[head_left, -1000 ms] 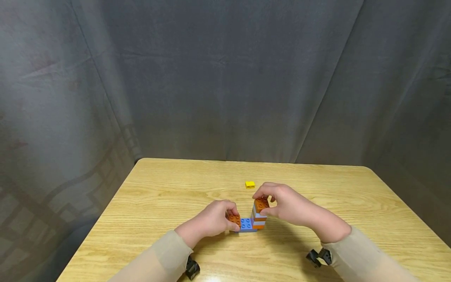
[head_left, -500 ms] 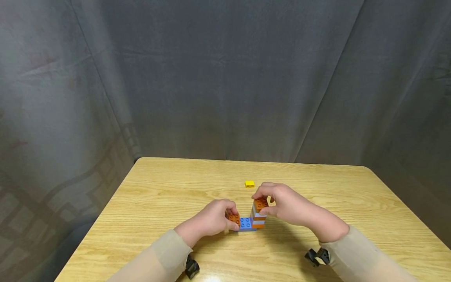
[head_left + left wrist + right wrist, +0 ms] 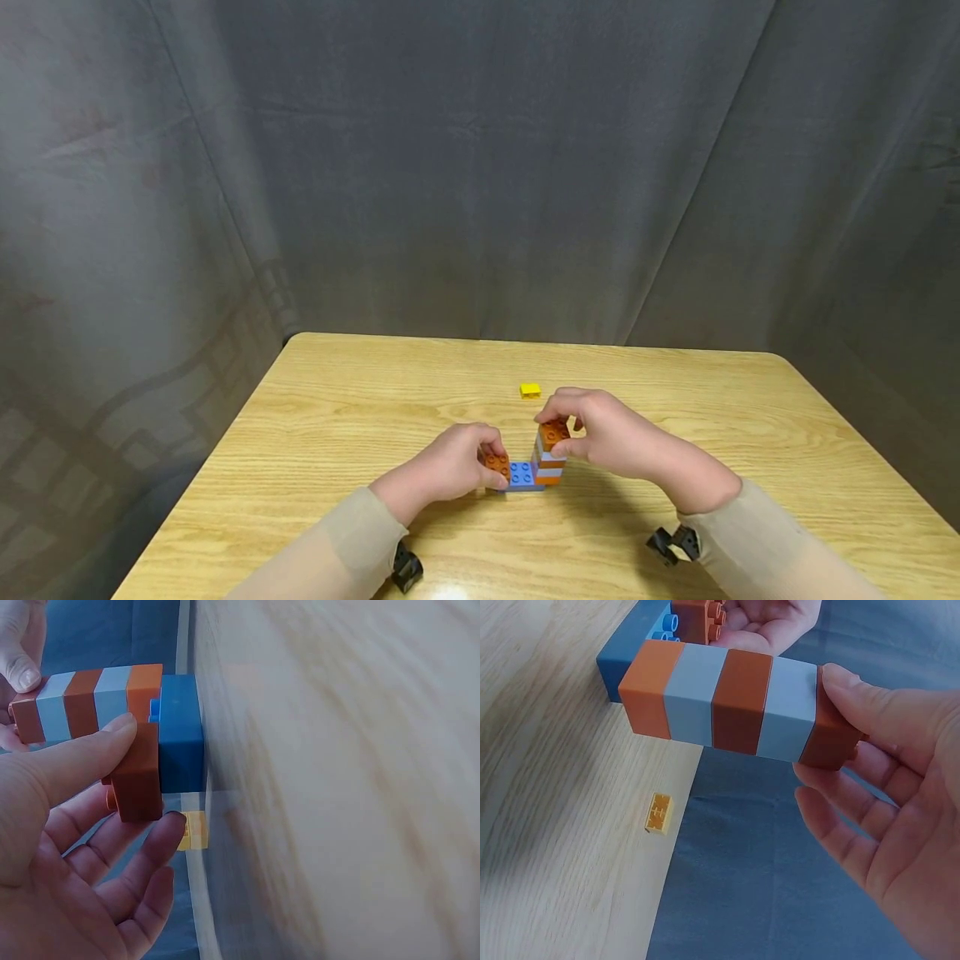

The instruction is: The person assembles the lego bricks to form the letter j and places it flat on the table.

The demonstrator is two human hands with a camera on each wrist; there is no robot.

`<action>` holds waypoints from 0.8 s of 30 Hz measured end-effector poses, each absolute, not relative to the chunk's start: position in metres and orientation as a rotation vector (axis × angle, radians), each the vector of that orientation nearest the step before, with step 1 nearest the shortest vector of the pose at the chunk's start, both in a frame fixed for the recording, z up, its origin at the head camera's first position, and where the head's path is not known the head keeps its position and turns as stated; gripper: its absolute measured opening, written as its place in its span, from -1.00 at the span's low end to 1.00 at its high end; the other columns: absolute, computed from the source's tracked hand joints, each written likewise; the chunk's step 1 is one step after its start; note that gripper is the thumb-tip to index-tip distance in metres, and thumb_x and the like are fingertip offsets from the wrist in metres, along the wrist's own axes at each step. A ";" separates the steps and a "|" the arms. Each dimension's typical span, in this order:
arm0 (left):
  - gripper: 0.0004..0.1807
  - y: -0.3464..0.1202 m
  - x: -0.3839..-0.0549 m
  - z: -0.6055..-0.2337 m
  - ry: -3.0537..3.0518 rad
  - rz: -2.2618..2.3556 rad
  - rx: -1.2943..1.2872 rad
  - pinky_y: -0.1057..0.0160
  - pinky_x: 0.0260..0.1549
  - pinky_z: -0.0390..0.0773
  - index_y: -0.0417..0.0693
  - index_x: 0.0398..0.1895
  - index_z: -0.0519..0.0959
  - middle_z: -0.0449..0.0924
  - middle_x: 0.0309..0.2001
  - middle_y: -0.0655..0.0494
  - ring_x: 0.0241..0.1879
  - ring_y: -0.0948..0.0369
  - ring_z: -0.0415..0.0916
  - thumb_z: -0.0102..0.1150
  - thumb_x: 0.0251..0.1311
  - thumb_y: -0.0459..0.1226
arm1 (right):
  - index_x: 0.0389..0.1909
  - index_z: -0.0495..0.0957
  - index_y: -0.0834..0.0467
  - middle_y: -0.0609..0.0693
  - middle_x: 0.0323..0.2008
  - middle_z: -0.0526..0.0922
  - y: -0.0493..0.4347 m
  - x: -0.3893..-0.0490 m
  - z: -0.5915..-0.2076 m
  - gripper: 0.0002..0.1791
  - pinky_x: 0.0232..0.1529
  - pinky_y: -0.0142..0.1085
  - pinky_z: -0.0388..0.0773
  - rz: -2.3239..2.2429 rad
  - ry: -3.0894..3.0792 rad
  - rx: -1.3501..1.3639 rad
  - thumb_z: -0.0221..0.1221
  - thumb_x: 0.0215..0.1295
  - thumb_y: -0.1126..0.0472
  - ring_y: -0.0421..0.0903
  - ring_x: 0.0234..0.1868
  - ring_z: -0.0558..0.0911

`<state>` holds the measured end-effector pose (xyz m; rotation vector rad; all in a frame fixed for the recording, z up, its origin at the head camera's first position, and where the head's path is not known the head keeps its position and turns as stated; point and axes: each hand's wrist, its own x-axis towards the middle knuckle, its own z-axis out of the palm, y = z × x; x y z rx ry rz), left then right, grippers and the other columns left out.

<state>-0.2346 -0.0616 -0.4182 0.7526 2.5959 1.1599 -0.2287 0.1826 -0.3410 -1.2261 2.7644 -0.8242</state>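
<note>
A blue toy building brick lies on the table, several studs showing in its middle. On its right end stands an upright tower of stacked bricks, orange at the bottom, then light blue and brown by turns. My right hand pinches the brown brick at the tower's top between thumb and fingers. At the blue brick's left end sits another brown brick, which my left hand grips with the thumb on one side and fingers on the other. Part of that brick is hidden by the fingers.
A small yellow brick lies apart on the wooden table, beyond the tower; its hollow side shows in the right wrist view. Grey curtains hang behind the table's far edge and along its sides.
</note>
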 end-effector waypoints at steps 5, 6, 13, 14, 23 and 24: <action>-0.76 -0.062 -0.234 -0.418 2.594 1.168 0.741 0.23 -0.32 0.47 0.14 -0.38 0.57 0.52 -0.37 0.31 -0.35 0.29 0.46 0.52 0.03 -0.22 | -0.10 0.64 0.07 -0.23 -0.21 0.60 0.182 -0.229 -0.343 -0.65 -0.20 -0.13 0.55 -0.852 2.765 -1.235 0.45 0.06 0.34 -0.22 -0.18 0.57; -0.76 -0.062 -0.234 -0.418 2.593 1.169 0.742 0.23 -0.32 0.47 0.13 -0.37 0.57 0.52 -0.37 0.31 -0.35 0.28 0.46 0.52 0.03 -0.22 | -0.10 0.64 0.07 -0.23 -0.21 0.60 0.182 -0.229 -0.343 -0.65 -0.20 -0.13 0.55 -0.857 2.764 -1.234 0.45 0.06 0.33 -0.22 -0.18 0.57; -0.76 -0.062 -0.233 -0.421 2.583 1.185 0.733 0.22 -0.32 0.47 0.10 -0.37 0.58 0.52 -0.37 0.28 -0.35 0.26 0.46 0.52 0.03 -0.24 | -0.06 0.65 0.08 -0.24 -0.20 0.61 0.185 -0.229 -0.352 -0.64 -0.18 -0.17 0.54 -0.905 2.775 -1.207 0.45 0.09 0.30 -0.23 -0.19 0.56; -0.76 -0.062 -0.232 -0.421 2.580 1.187 0.732 0.22 -0.32 0.47 0.09 -0.37 0.58 0.52 -0.37 0.28 -0.36 0.26 0.45 0.52 0.02 -0.24 | -0.05 0.65 0.08 -0.25 -0.20 0.61 0.186 -0.229 -0.354 -0.64 -0.17 -0.19 0.53 -0.922 2.775 -1.200 0.44 0.10 0.28 -0.24 -0.19 0.56; -0.77 -0.057 -0.234 -0.422 2.575 1.190 0.737 0.20 -0.31 0.46 0.09 -0.35 0.58 0.52 -0.35 0.28 -0.35 0.25 0.45 0.51 0.04 -0.23 | 0.18 0.53 0.05 -0.19 -0.10 0.64 0.202 -0.228 -0.377 -0.41 -0.06 -0.08 0.52 -1.131 2.725 -0.908 0.46 0.10 0.13 -0.13 -0.09 0.59; -0.77 -0.057 -0.234 -0.422 2.576 1.188 0.733 0.20 -0.31 0.46 0.10 -0.35 0.58 0.52 -0.35 0.28 -0.35 0.25 0.45 0.51 0.04 -0.23 | 0.17 0.53 0.07 -0.17 -0.11 0.64 0.204 -0.227 -0.380 -0.42 -0.05 -0.06 0.51 -1.142 2.721 -0.866 0.46 0.11 0.12 -0.11 -0.08 0.59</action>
